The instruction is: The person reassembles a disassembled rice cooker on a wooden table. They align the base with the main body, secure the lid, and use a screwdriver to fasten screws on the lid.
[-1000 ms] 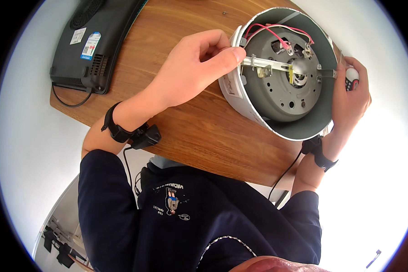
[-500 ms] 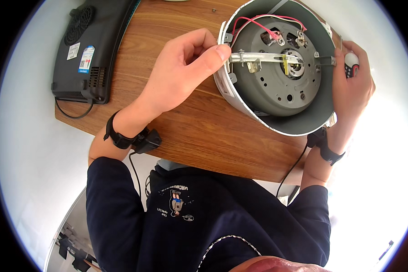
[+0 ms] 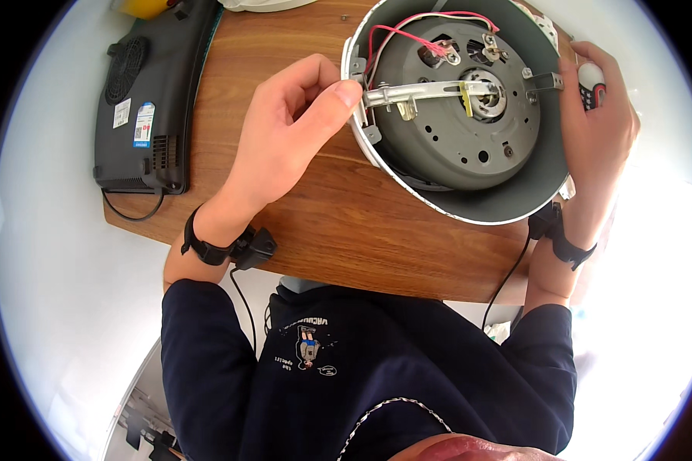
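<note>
Count: one round metal housing, white outside and grey inside (image 3: 515, 203), on the brown wooden table (image 3: 338, 230), between your hands. Inside: one dark grey metal disc (image 3: 469, 140), one silver metal lever (image 3: 423, 91), red and white wires (image 3: 437, 49). Your left hand (image 3: 279, 140) pinches at the rim, apparently on the lever's end; fingertips hidden. Your right hand (image 3: 602, 146) grips one screwdriver with white, red and black handle (image 3: 591, 76), against the housing's right wall. One flat black plastic appliance (image 3: 167, 100) sits left, two stickers.
</note>
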Available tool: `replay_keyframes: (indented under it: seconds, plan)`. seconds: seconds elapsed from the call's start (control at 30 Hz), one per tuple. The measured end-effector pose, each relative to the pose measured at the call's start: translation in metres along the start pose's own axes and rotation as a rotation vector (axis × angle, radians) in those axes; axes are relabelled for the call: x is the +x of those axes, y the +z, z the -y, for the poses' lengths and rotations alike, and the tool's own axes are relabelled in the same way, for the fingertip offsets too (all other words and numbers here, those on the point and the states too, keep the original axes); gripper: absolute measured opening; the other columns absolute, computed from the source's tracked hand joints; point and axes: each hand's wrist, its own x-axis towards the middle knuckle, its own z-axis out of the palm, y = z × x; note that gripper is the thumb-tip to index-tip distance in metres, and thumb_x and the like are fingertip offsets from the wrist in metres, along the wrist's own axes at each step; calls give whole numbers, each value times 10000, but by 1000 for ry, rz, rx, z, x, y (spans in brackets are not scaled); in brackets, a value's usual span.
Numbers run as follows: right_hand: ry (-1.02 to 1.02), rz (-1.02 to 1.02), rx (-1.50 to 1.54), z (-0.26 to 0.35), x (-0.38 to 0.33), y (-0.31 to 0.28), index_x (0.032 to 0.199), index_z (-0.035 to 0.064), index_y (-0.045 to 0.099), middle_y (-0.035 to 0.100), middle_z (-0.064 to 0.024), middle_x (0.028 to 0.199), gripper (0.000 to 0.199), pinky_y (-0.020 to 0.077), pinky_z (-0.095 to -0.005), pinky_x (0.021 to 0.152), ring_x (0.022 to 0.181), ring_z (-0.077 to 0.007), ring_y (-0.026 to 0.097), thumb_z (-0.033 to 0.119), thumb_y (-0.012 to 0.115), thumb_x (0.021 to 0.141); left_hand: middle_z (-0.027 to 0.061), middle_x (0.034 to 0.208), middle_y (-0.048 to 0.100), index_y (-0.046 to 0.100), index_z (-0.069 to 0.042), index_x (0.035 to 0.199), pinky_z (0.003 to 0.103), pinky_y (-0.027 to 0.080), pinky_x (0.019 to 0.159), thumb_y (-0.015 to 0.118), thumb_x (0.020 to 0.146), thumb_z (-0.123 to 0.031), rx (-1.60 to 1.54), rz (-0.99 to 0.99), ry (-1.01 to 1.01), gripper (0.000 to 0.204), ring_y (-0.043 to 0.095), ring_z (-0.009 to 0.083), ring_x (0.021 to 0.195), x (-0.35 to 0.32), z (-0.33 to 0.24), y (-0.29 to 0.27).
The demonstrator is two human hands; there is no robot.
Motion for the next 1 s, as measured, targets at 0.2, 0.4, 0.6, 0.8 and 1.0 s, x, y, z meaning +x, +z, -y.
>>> replay_keyframes:
  seconds: [0.2,0.4,0.6,0.8,1.0]
  plan:
    - [-62,-18,-5,-6,-1,1,1174,179,728,747,-38,925,276,508,-306,703,687,-161,588,363,704,969,-99,744,458,557,-71,862,225,264,588,621,1043,-250,35,5,19,263,350,2,685,0,1,0]
    - [-109,-46,21,-6,-1,2,1175,185,722,765,-47,988,264,547,-339,835,832,-222,675,349,707,969,-95,751,460,556,-66,866,221,264,594,625,1042,-250,-2,-3,-9,264,349,4,693,0,0,1]
    - [-133,-41,31,-8,-1,2,1179,190,720,768,-41,1005,264,551,-349,866,860,-234,684,348,710,968,-92,762,472,563,-65,872,222,268,600,634,1038,-257,17,-23,11,263,353,8,703,-1,0,2]
    - [-142,-53,11,-6,-1,3,1186,193,718,772,-49,1013,279,554,-345,854,878,-244,705,363,711,966,-92,763,471,571,-61,878,223,269,602,640,1035,-263,-2,-27,3,265,354,10,706,1,1,3]
    - [-220,-100,3,11,-4,-2,1161,109,697,746,-92,988,236,558,-341,823,886,-256,706,190,710,939,-92,759,465,575,-61,875,226,263,601,642,1034,-276,19,-30,-24,276,346,11,700,-1,-1,0]
